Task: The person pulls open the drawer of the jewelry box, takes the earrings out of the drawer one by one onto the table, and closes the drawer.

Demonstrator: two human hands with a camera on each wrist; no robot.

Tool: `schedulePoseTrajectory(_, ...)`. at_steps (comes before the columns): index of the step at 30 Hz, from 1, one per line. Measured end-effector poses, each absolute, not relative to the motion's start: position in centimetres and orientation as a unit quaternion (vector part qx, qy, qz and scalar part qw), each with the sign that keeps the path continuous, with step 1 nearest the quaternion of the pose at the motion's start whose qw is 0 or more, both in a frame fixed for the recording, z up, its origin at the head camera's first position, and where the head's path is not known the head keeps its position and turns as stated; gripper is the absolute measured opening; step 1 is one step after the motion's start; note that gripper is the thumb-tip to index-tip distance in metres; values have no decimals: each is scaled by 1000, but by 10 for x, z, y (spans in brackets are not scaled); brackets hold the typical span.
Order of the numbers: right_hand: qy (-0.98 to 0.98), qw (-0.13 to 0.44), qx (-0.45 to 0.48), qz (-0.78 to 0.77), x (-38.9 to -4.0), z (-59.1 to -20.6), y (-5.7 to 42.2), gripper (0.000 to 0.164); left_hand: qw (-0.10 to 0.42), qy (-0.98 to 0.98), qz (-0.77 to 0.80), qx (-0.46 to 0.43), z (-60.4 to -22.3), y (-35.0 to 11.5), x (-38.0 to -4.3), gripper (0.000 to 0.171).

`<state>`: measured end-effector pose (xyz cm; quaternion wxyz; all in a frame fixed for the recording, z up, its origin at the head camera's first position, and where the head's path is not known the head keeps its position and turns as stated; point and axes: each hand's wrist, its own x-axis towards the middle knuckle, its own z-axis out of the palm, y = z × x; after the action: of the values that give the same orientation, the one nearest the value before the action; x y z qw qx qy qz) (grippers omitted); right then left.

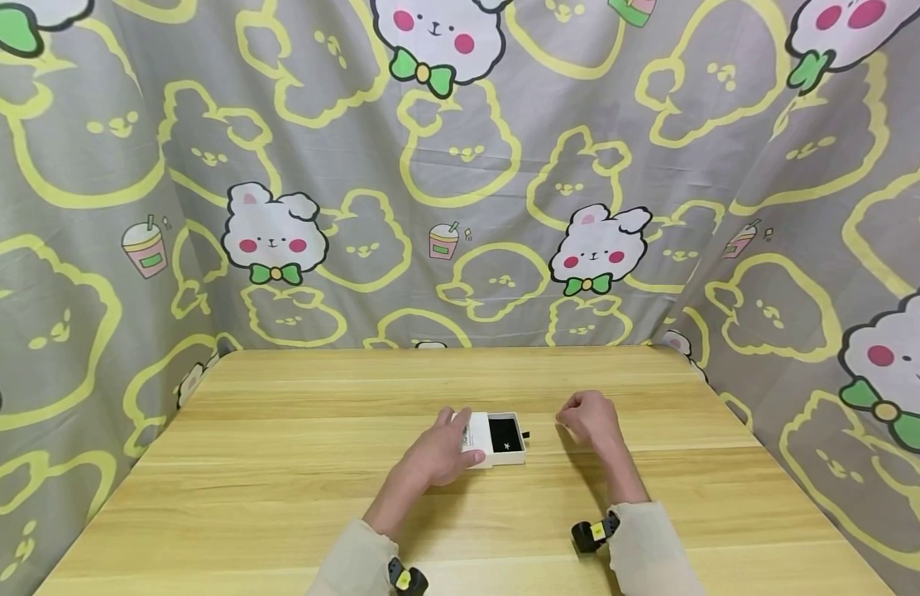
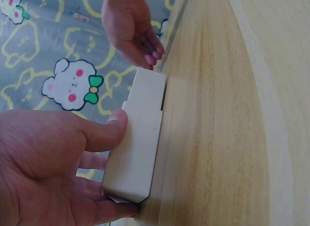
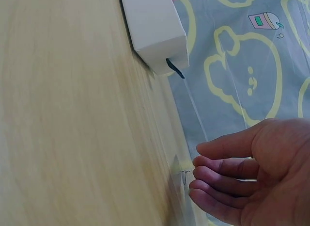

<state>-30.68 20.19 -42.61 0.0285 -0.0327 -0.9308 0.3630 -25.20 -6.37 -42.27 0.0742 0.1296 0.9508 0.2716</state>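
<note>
A person is working on a wood-grain table point(image 1: 281, 497). A white box point(image 1: 480, 434) is lying flat on it, about midway between the left and right edges, set back from the far edge. Its drawer point(image 1: 515, 458) is sticking partway out toward the table's right edge, showing a black insert point(image 1: 501, 432) with a small pale star point(image 1: 507, 446) sitting near the drawer's near right corner. A black tab point(image 1: 526, 434) is poking out of the drawer's right end.

The left hand point(image 1: 438, 454) is gripping the box's cover by its left part, opened only as wide as the box: thumb pressing along the side facing the person, fingers reaching round the other side and the left end.

The right hand point(image 1: 594, 420) is hovering just over the table, right of the box and apart from it, nearer the right edge. Its fingers are bending in, tips gathering close to the thumb. A tiny thin piece point(image 3: 185, 176) is showing beside the fingertips in the right wrist view; cannot tell whether the hand is holding it.

Both forearms are wearing pale cuffs point(image 1: 356, 559) with black wrist cameras point(image 1: 590, 534). A grey curtain point(image 1: 497, 178) with cartoon prints is hanging beyond the far edge and along both sides.
</note>
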Motion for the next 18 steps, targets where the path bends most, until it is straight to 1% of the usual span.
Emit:
schedulePoseTrajectory(11,-928,45,-22,369,-305,-423,202,8,78,951,268,131,-423,-63,-253,77)
schedulePoseTrajectory(18,-929,44,-20,368,-307,-423,198,9,79,951,269,130,-423,-63,-253,77)
